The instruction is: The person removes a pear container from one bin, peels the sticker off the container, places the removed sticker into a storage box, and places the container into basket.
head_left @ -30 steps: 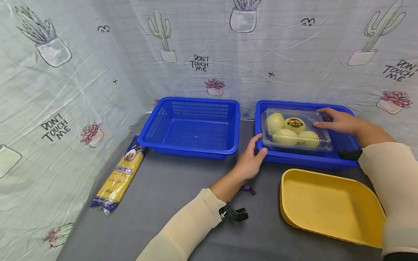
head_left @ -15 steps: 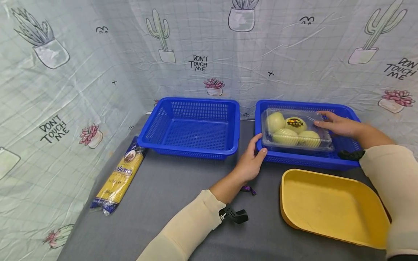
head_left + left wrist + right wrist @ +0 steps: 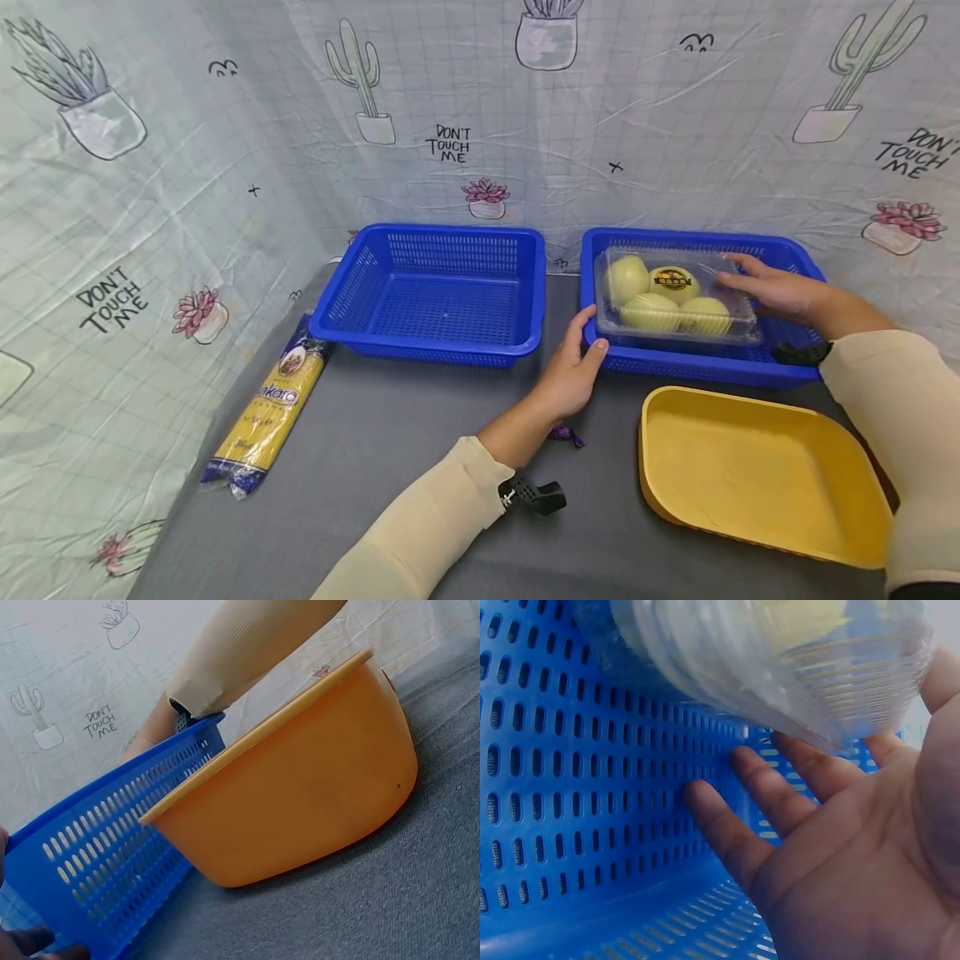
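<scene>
The clear fruit box (image 3: 675, 298) sits tilted in the right blue basket (image 3: 787, 250), my right hand (image 3: 772, 287) flat-fingered at its end, my left hand (image 3: 573, 371) cupping the basket's corner; it could slide off my unclosed fingers.

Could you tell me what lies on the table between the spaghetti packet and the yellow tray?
In the head view, the person's left forearm crosses that stretch of grey table; a small purple scrap lies beside it.

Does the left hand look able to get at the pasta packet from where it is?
Probably yes: the left hand rests on the right basket; bare table lies between it and the pasta packet.
</scene>
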Available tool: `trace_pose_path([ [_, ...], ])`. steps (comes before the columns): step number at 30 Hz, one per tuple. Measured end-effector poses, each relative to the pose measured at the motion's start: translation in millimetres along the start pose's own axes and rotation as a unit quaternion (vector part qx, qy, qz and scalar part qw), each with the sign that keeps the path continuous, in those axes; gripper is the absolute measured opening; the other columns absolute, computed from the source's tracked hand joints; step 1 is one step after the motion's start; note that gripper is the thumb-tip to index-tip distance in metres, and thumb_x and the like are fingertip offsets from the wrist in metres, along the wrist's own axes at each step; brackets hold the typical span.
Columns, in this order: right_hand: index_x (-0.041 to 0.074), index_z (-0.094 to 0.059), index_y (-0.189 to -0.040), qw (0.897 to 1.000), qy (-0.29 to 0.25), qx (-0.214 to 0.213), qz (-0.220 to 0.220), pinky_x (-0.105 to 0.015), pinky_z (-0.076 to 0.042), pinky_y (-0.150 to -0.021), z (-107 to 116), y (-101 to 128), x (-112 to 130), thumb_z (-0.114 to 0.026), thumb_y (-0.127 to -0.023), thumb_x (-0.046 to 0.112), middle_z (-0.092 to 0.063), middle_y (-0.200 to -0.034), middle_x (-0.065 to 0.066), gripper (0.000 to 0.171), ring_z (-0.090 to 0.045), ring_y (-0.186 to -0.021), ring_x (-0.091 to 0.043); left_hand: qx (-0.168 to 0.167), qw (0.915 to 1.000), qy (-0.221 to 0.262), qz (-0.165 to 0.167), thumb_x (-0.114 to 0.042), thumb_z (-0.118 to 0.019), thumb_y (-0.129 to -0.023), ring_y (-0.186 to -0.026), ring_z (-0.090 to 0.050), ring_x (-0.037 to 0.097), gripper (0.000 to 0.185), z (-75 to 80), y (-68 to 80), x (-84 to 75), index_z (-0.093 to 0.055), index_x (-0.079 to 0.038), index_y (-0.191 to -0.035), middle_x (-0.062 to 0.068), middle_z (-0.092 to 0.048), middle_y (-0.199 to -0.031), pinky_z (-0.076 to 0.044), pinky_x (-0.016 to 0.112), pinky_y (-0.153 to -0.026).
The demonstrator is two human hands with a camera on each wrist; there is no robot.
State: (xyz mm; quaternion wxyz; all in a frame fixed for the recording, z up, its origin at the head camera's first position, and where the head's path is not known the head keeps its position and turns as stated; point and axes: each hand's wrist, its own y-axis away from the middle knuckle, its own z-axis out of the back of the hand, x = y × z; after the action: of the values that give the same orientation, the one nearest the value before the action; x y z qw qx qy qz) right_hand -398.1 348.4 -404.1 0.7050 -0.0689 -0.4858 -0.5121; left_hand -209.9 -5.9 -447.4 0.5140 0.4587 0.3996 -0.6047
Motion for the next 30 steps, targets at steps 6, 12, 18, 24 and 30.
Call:
trace_pose_path([
  [6, 0.013, 0.021, -0.168, 0.999, -0.043, 0.003, 0.023, -0.086, -0.013, -0.111, 1.7, 0.1, -0.1, -0.042, -0.116, 0.041, 0.013, -0.171, -0.036, 0.086, 0.002, -0.154, -0.061, -0.004, 1.0, -0.003, -0.004, -0.036, -0.045, -0.116, -0.154, -0.035, 0.024, 0.057, 0.6, -0.8, -1.7, -0.026, -0.033, -0.17, 0.007, -0.034, -0.171, -0.03, 0.051, -0.125],
  [12, 0.025, 0.022, -0.169, 0.992, -0.117, 0.014, 0.044, -0.086, -0.009, -0.113, 5.0, 0.0, -1.2, -0.041, -0.117, 0.037, 0.022, -0.173, -0.026, 0.083, 0.008, -0.156, -0.057, -0.005, 0.9999, 0.0, -0.011, -0.036, -0.045, -0.116, -0.155, -0.034, 0.024, 0.056, 0.5, -1.6, -4.0, -0.027, -0.034, -0.169, 0.008, -0.033, -0.172, -0.029, 0.051, -0.125],
  [18, 0.033, 0.022, -0.169, 0.987, -0.144, 0.029, 0.059, -0.077, -0.022, -0.114, 6.8, 2.9, 1.9, -0.036, -0.117, 0.038, 0.028, -0.172, -0.02, 0.077, 0.004, -0.156, -0.057, -0.007, 0.9999, -0.003, -0.01, -0.036, -0.044, -0.116, -0.155, -0.034, 0.025, 0.056, 1.0, -2.0, -4.2, -0.027, -0.034, -0.169, 0.008, -0.033, -0.172, -0.03, 0.052, -0.125],
  [24, 0.041, 0.018, -0.169, 0.983, -0.169, 0.032, 0.07, -0.055, -0.045, -0.105, 9.2, 6.1, 2.7, -0.03, -0.117, 0.042, 0.029, -0.173, -0.018, 0.07, -0.003, -0.156, -0.051, -0.006, 0.9999, -0.002, -0.009, -0.036, -0.045, -0.116, -0.155, -0.034, 0.027, 0.056, 1.1, -1.5, -4.1, -0.027, -0.034, -0.169, 0.009, -0.033, -0.172, -0.03, 0.052, -0.125],
  [30, 0.037, 0.013, -0.171, 0.982, -0.175, 0.015, 0.069, -0.041, -0.055, -0.093, 5.1, 9.7, 0.3, -0.032, -0.117, 0.043, 0.016, -0.174, -0.023, 0.071, -0.05, -0.127, -0.01, -0.006, 1.0, -0.002, -0.004, -0.036, -0.045, -0.116, -0.155, -0.034, 0.028, 0.055, -0.4, 2.0, -3.7, -0.028, -0.034, -0.169, 0.009, -0.033, -0.172, -0.03, 0.054, -0.125],
])
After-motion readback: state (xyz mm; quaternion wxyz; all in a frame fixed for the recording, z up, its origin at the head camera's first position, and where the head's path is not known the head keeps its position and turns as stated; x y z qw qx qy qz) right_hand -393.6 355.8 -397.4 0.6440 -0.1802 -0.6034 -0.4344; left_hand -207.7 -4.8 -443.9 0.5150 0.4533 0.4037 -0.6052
